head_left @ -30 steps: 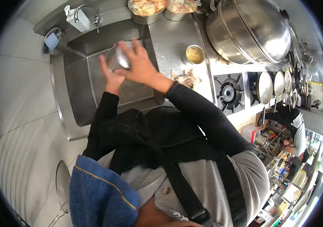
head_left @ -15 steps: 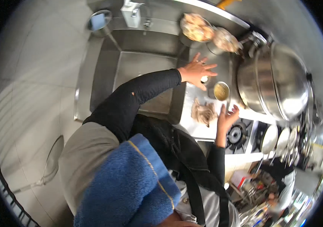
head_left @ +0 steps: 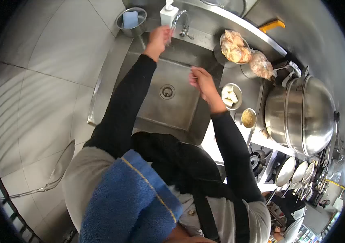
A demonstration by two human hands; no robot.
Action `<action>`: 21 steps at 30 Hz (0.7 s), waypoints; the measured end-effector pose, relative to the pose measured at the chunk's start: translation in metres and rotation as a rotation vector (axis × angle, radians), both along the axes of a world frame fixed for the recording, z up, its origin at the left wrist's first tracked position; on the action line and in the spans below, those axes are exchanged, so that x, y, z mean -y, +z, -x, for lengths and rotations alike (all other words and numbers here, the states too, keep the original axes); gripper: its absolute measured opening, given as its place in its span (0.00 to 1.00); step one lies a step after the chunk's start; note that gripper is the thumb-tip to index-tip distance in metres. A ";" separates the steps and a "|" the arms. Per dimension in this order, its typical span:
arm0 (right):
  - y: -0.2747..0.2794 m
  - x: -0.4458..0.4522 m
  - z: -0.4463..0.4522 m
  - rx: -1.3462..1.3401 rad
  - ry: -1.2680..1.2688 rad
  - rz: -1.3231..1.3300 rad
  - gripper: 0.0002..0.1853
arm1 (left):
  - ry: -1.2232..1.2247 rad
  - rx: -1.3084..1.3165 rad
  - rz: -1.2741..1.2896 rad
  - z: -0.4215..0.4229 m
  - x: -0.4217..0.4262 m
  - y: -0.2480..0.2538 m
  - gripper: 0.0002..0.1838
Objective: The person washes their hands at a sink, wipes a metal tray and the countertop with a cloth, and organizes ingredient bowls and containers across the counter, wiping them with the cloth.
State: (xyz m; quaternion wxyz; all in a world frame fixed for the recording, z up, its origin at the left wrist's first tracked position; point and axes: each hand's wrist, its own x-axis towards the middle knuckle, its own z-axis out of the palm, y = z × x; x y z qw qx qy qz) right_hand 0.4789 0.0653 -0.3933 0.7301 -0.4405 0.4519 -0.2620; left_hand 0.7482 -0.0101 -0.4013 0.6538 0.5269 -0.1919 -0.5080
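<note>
My left hand [head_left: 160, 40] reaches to the sink's back edge. Its fingers are closed at the end of the curved faucet spout [head_left: 179, 15], and the grip is partly hidden. Over the right side of the steel sink [head_left: 150, 107], my right hand [head_left: 204, 84] hangs with its fingers curled in and nothing visible in them. Beside my right wrist stands a metal bowl [head_left: 239, 93] of pale, peeled pieces. A smaller metal cup [head_left: 254, 117] with a yellowish, finely cut filling is to the right of my forearm.
A white pump dispenser [head_left: 168, 16] stands beside the faucet, left of it a metal pot [head_left: 138, 26] with a blue sponge. Bagged food [head_left: 236, 47] sits in containers at the back. A large steel pot [head_left: 289, 115], burner [head_left: 256, 162] and pans [head_left: 285, 171] are on the right.
Both hands have left the counter: the left went to the faucet, the right came over the sink. Their spread fingers have closed. The bowl of pale pieces now shows; the view has shifted.
</note>
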 end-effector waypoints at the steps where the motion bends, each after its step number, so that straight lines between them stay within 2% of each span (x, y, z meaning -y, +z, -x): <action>1: -0.007 0.016 -0.024 0.036 0.047 -0.060 0.12 | 0.200 0.067 0.156 -0.003 -0.001 0.004 0.19; 3: -0.016 0.045 -0.071 0.130 0.103 -0.122 0.10 | 0.044 0.349 0.458 0.012 -0.025 0.061 0.21; 4: -0.020 0.060 -0.093 0.189 0.114 -0.121 0.09 | -0.100 0.366 0.408 0.022 -0.030 0.078 0.22; 6: -0.049 0.104 -0.133 0.264 0.172 0.046 0.11 | -0.378 0.400 0.314 0.037 -0.035 0.100 0.24; 8: -0.068 0.148 -0.151 -0.043 0.188 0.403 0.11 | -0.272 0.308 0.449 0.026 -0.040 0.095 0.23; 9: -0.061 0.154 -0.152 -0.202 0.237 0.612 0.11 | -0.222 0.261 0.519 0.021 -0.041 0.087 0.23; 10: -0.052 0.160 -0.152 -0.373 0.262 0.818 0.12 | 0.045 0.024 0.462 0.019 -0.038 0.067 0.18; 12: 0.003 0.139 -0.139 -0.743 0.407 1.260 0.12 | 0.210 0.002 0.074 0.000 -0.025 -0.002 0.10; 15: 0.036 0.112 -0.123 -0.680 0.003 0.683 0.11 | 0.070 -0.246 -0.102 0.056 -0.045 -0.007 0.08; 17: -0.012 0.114 -0.100 0.035 -0.031 0.242 0.10 | 0.014 -0.653 0.023 0.089 -0.036 -0.008 0.09; 18: -0.047 0.113 -0.085 0.388 -0.059 0.005 0.10 | 0.036 -0.689 0.061 0.103 -0.027 -0.015 0.08; 20: -0.046 0.077 -0.081 0.841 -0.195 -0.251 0.13 | 0.070 -0.759 0.162 0.121 0.001 -0.030 0.08; 21: -0.030 0.048 -0.088 0.795 -0.261 -0.181 0.17 | 0.091 -0.593 0.108 0.125 0.002 -0.030 0.07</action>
